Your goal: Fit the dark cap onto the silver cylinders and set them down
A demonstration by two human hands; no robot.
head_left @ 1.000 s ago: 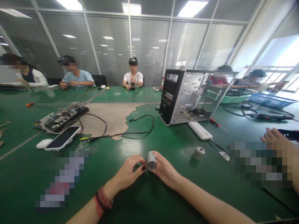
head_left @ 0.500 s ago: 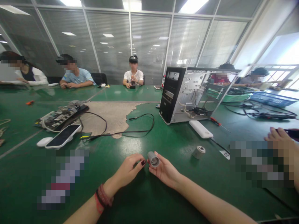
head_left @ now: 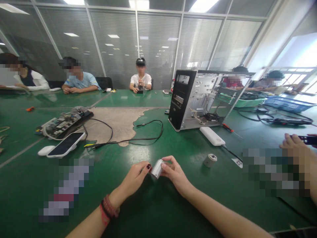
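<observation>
A short silvery metal cylinder (head_left: 157, 168) is tilted in front of me above the green table. My right hand (head_left: 174, 172) grips it from the right, thumb on the near side and fingertips at the upper rim. The curled fingers of my left hand (head_left: 137, 175) come right up to its left side. Whether they touch the cylinder or pinch something small is hidden. Farther right, a second short metal cylinder (head_left: 210, 160) with a pale top and dark slots stands upright on the table.
Behind are an opened computer case (head_left: 183, 99), a white power bank (head_left: 212, 136) and a red screwdriver (head_left: 228, 128). On the left lie a phone (head_left: 65, 144), a circuit board assembly (head_left: 65, 122) and a black cable (head_left: 148, 140). Another person's hand (head_left: 297, 148) works at right.
My right hand has turned the cylinder, so its hollow end no longer faces me and its shiny side shows. The cylinder has shifted slightly left, closer to my left hand.
</observation>
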